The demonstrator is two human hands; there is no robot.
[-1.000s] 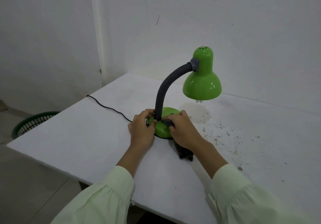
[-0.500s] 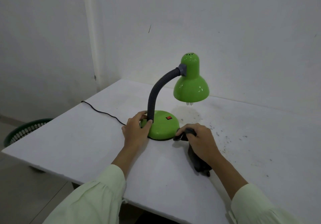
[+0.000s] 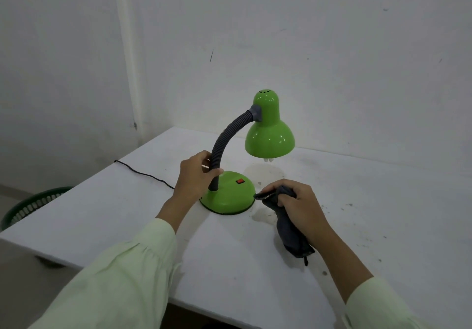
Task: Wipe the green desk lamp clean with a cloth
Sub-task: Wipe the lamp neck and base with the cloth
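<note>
The green desk lamp (image 3: 231, 195) stands upright on the white table (image 3: 383, 213), with a round base, a red switch, a grey flexible neck (image 3: 224, 139) and a green shade (image 3: 269, 134). My left hand (image 3: 195, 175) is wrapped around the lower part of the neck just above the base. My right hand (image 3: 297, 202) rests on the table at the right of the base and grips a dark grey cloth (image 3: 291, 231). The cloth's front tip touches the base's right edge and its tail trails under my wrist.
A black power cord (image 3: 143, 172) runs from the lamp to the table's left edge. A dark green basket (image 3: 33, 206) stands on the floor at the left. Dark specks and a damp smear mark the table right of the lamp. White walls close behind.
My right hand came off the base top with the cloth and settled at the base's right edge. My left hand rose from the base rim to grasp the neck.
</note>
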